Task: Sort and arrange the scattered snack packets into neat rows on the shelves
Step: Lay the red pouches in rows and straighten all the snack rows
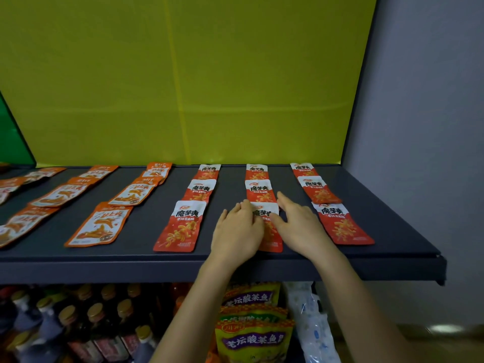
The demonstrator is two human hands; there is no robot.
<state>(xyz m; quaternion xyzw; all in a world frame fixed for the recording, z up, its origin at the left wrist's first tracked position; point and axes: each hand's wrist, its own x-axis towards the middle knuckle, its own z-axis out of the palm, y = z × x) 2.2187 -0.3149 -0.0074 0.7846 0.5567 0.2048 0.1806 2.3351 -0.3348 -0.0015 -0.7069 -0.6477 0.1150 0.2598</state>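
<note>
- Both hands are working the same target: the front red packet [265,213] of the middle column, which is lying flat on the dark shelf [408,231] close to its front edge.
- The left hand [237,231] is resting over the packet's left side, fingers loosely bent with the tips on the white header. It is pressing rather than clearly pinching, and holding nothing else.
- The right hand [301,226] is lying flat along the right side, thumb bearing down on the packet and fingers reaching straight out toward the second packet [260,191] behind it. It is not gripping anything.
- Here is the relation that matters: the packet is sitting squarely between the two hands, neither one nearer, and its long axis is running away from the person, front to back.
- Its near end is drifting a touch to the right of the two packets behind it, so the next nudge looks like a small squaring-up, with the right hand pushing in and the left acting as a stop.
- Its header is just meeting the bottom of the second packet, so any push backward risks overlapping them.
- The neighbouring front packets, left [180,226] and right [343,224], are lying well apart from it.
- Over to the left, the orange packets [98,225] are sitting in looser, slanted rows that likely need tidying next.
</note>
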